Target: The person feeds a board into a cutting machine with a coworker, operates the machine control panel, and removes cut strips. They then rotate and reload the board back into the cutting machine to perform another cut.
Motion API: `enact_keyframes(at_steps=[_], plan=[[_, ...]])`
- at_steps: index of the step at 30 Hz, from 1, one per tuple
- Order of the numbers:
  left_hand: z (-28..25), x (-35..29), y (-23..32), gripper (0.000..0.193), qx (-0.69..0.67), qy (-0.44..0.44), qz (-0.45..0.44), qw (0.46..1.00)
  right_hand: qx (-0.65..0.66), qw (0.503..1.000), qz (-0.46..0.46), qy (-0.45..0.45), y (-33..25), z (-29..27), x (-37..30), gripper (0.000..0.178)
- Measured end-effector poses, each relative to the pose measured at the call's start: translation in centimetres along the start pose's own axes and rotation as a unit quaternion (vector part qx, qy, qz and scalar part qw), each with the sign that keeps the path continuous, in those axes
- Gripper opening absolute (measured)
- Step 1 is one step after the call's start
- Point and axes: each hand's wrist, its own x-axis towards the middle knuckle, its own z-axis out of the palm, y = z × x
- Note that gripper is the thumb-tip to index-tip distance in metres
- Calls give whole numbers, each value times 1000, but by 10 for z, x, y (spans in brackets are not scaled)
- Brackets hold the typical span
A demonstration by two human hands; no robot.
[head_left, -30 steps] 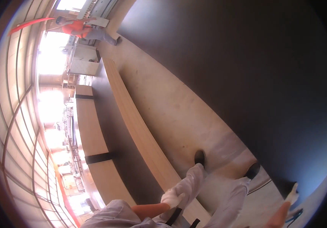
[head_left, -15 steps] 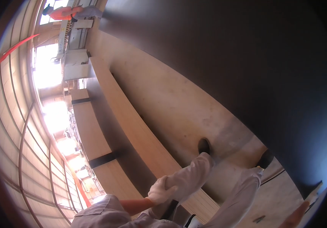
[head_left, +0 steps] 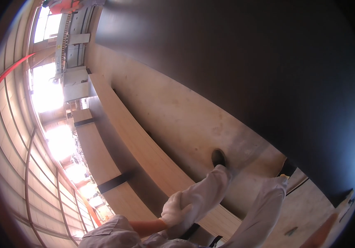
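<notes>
My left hand [head_left: 175, 210], in a white glove, lies over my bent leg in pale grey trousers [head_left: 200, 198]. Its fingers rest along the cloth and hold no object. At the lower right rim my right forearm [head_left: 321, 232] reaches toward the near corner of a large black panel [head_left: 243, 70]. My right hand [head_left: 343, 205], also in a white glove, is at that corner; its fingers are small, distorted and partly hidden, so their grip is unclear. The panel spreads across the upper right and covers part of the floor.
To my left runs a long stack of boards [head_left: 144, 149] with pale wood edges, a dark top and black bands. My dark shoes [head_left: 218, 157] stand on the stained floor [head_left: 173, 107]. A small dark object [head_left: 291, 231] lies on the floor. Far off, a person in orange [head_left: 64, 5] stands beside machinery.
The view has shifted slightly, so the far person and machines sit higher in the picture. My left hand stays on my leg, and my right hand remains by the panel's corner.
</notes>
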Motion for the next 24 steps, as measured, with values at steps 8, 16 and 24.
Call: enact_keyframes(at_steps=[8,16,24], plan=[[-17,-20,-10,92,-12,-50,-13,999,-113,962,-250,-7,42,10,-175,110],[65,-75,-28,90,-73,-44,-2,996,139,921,209,-299,-3,-15,-268,139],[197,-145,-36,74,-175,-66,157,970,58,827,275,-486,29,-6,-428,88]])
